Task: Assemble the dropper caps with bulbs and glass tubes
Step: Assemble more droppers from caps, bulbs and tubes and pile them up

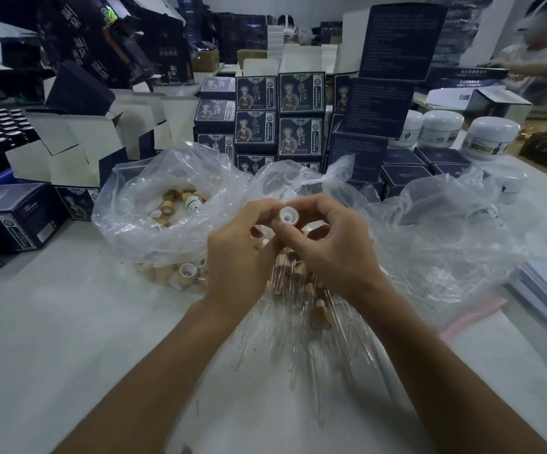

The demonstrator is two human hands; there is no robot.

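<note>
Both hands meet at frame centre: my left hand (239,253) and right hand (327,247) pinch one round dropper cap (288,215), white-lined hollow facing me, over clear glass tubes (298,342).

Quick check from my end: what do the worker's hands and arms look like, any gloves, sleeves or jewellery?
Both are bare: no gloves on the left hand or the right hand, and no rings, watch or bands in view. Both forearms are uncovered down to the bottom edge of the picture, so no sleeve shows. Fingernails are short and unpainted.
</note>
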